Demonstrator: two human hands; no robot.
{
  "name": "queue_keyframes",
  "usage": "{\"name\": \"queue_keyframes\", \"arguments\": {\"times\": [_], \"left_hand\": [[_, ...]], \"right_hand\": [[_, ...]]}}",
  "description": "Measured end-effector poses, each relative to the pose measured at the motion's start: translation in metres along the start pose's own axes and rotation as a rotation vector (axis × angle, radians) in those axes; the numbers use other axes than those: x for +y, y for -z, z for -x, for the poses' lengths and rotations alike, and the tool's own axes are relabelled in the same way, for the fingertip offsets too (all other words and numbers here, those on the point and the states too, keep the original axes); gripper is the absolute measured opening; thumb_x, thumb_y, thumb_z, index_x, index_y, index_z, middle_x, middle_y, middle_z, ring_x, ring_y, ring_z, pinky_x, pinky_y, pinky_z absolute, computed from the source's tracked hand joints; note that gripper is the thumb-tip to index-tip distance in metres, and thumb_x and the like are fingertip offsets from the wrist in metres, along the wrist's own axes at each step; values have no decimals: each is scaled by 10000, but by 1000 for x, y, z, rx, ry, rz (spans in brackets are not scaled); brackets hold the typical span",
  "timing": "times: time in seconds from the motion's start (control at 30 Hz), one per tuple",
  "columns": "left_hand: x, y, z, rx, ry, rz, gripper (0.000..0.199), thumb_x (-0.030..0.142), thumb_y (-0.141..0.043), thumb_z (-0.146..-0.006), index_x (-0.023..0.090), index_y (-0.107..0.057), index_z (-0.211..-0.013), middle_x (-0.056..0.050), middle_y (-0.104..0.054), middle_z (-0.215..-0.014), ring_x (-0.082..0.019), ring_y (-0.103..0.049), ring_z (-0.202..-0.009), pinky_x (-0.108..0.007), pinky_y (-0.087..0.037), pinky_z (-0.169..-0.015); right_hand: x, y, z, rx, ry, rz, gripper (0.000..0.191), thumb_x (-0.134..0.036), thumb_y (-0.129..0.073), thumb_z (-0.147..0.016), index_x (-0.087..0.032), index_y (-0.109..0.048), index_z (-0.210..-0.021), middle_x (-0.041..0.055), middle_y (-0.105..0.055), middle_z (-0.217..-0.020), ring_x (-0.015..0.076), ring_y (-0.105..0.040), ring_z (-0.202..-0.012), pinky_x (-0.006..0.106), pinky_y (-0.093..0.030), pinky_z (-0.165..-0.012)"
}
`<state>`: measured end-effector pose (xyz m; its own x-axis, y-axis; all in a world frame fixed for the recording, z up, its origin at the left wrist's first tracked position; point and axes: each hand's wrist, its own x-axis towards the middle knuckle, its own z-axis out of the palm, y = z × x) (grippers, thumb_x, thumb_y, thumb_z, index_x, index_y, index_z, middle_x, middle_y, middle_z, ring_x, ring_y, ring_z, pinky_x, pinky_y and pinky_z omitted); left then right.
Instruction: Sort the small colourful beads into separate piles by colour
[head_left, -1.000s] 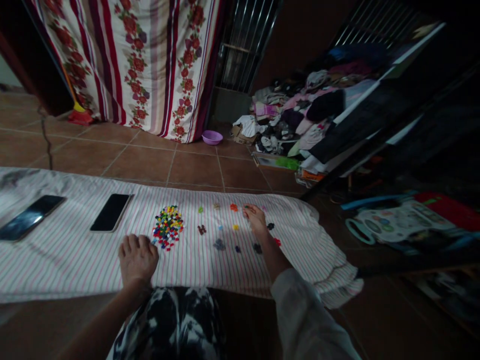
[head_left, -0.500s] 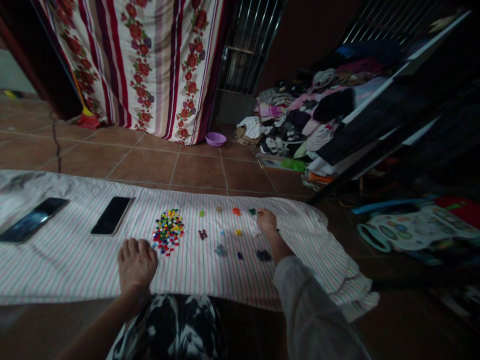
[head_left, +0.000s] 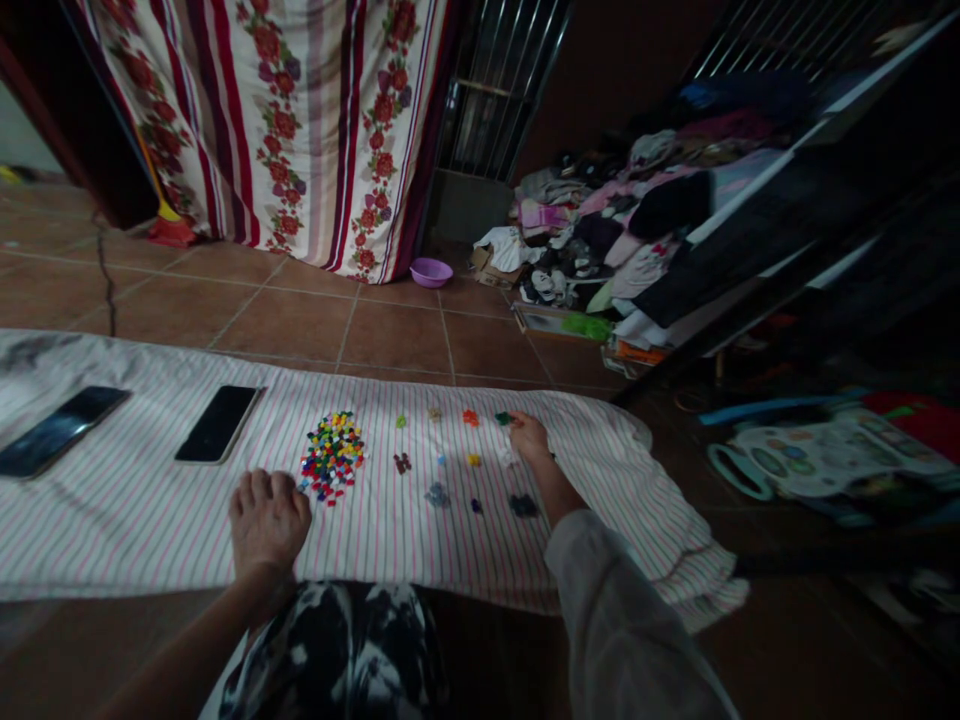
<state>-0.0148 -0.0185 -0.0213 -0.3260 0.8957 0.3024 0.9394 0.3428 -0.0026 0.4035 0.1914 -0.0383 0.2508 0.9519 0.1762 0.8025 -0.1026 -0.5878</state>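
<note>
Small pieces of many colours form a mixed pile (head_left: 332,455) on the striped cloth (head_left: 360,550). My left hand (head_left: 268,518) rests on the cloth at the pile's lower left, its fingers slightly spread. Right of the pile lie small single-colour groups: lime (head_left: 400,421), beige (head_left: 434,413), orange (head_left: 470,417), brown (head_left: 403,462), yellow (head_left: 473,460), grey-blue (head_left: 436,494), dark blue (head_left: 476,506), dark grey (head_left: 523,505) and white (head_left: 508,457). My right hand (head_left: 529,437) has its fingertips at the dark green group (head_left: 503,418); whatever they pinch is too small to tell.
Two phones, one (head_left: 63,432) at the far left and one (head_left: 219,425) nearer the pile, lie on the cloth. Beyond on the tiled floor are a purple bowl (head_left: 431,272), a heap of clothes (head_left: 592,225) and a hanging curtain (head_left: 315,130).
My right hand's fingertips have shifted slightly left, closer to the dark green group. My left hand stays beside the pile. The whole view has moved a little.
</note>
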Motion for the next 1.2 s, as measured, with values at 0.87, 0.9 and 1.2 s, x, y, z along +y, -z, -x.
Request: {"name": "queue_keyframes", "arguments": {"times": [0.87, 0.9, 1.2], "left_hand": [[-2, -6, 0, -4, 27, 30, 341, 311, -375, -843, 102, -583, -1015, -200, -545, -1189, -345, -413, -1242, -463, -306, -1008], [-3, -7, 0, -2, 27, 35, 344, 307, -378, -842, 102, -584, -1025, -203, -546, -1193, -347, -411, -1247, -470, -304, -1008], [-3, -11, 0, -1, 50, 119, 371, 292, -384, -840, 81, -581, -1073, -227, -530, -1240, -355, -378, -1288, -495, -283, -1034]], "right_hand": [[-54, -7, 24, 47, 177, 38, 363, -171, -423, -780, -148, -705, -1008, 116, -688, -983, 217, -611, -940, 329, -459, -889], [-66, -11, 29, 20, 225, 0, 348, -182, -431, -784, -151, -709, -990, 114, -687, -974, 215, -610, -930, 327, -462, -882], [-186, -77, 97, -403, 660, -265, 265, -160, -497, -831, -232, -727, -944, 39, -663, -896, 162, -596, -848, 283, -466, -803]]}}
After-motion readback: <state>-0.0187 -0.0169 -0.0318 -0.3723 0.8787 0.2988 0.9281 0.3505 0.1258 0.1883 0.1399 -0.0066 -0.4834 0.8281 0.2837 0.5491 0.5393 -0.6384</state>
